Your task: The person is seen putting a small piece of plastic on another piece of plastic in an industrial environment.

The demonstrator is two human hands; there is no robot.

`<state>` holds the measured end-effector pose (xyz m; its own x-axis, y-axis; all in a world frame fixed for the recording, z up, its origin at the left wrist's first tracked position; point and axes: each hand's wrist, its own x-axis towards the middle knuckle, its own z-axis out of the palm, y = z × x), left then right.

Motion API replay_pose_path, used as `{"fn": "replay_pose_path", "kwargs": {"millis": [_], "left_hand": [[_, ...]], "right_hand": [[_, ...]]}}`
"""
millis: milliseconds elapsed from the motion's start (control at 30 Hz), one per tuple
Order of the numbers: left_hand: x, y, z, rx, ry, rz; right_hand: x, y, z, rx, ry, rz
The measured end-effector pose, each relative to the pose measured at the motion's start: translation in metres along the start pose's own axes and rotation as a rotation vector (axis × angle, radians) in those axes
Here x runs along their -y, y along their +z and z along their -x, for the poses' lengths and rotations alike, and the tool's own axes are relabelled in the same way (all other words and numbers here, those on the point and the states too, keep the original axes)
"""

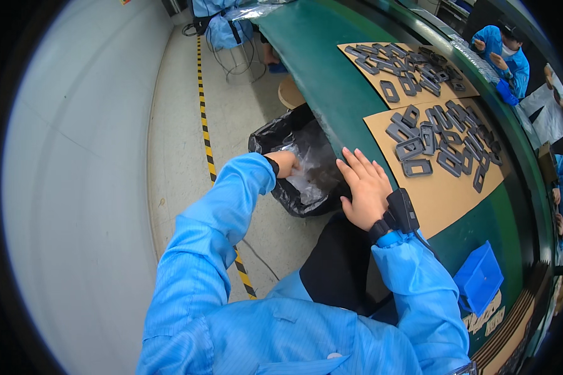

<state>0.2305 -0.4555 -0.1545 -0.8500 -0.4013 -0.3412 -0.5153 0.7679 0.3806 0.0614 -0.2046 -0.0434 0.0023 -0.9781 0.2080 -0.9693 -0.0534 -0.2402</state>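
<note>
My left hand (285,164) reaches down into a bin lined with a black bag (261,139), beside the table edge. Its fingers curl into crumpled clear plastic film (306,181), and their tips are partly hidden. My right hand (367,192) lies open, palm down, at the edge of the green table (294,56). Its fingers are stretched out and hold nothing. To the right of that hand, many dark grey frame-shaped plastic parts (417,167) are spread on a cardboard sheet (406,203).
Farther up the table, a second cardboard sheet (369,84) bears more grey parts. A blue plastic bin (480,278) stands at the lower right. Across the table sits a person in blue (507,59). Yellow-black tape (204,125) runs along the floor by the wall.
</note>
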Motion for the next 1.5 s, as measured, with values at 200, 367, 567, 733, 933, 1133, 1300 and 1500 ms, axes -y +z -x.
{"fn": "replay_pose_path", "kwargs": {"millis": [200,367,567,733,933,1133,1300,1500], "left_hand": [[-0.002,0.009,-0.013,-0.48,0.007,0.048],[0.005,-0.014,-0.011,-0.574,-0.031,0.179],[-0.015,-0.048,0.023,-0.88,-0.261,0.146],[-0.047,-0.067,0.067,-1.049,0.084,0.652],[-0.16,-0.093,0.093,-1.186,0.5,1.1],[-0.257,-0.078,0.13,-0.825,1.565,1.179],[-0.322,-0.063,0.124,-0.362,1.551,1.218],[-0.375,-0.095,0.13,-0.211,1.532,1.293]], "right_hand": [[0.002,0.0,0.0,-0.025,-0.007,-0.007],[0.002,0.0,-0.001,-0.019,0.001,-0.006],[0.001,0.0,0.0,-0.015,0.006,-0.004],[0.002,0.001,-0.001,-0.017,0.002,-0.024],[-0.001,0.0,-0.001,-0.024,0.009,-0.018],[0.004,0.011,0.001,-0.018,0.047,0.008],[0.019,0.013,0.006,-0.083,0.063,-0.301],[0.005,0.03,0.039,-0.318,0.023,-0.865]]}}
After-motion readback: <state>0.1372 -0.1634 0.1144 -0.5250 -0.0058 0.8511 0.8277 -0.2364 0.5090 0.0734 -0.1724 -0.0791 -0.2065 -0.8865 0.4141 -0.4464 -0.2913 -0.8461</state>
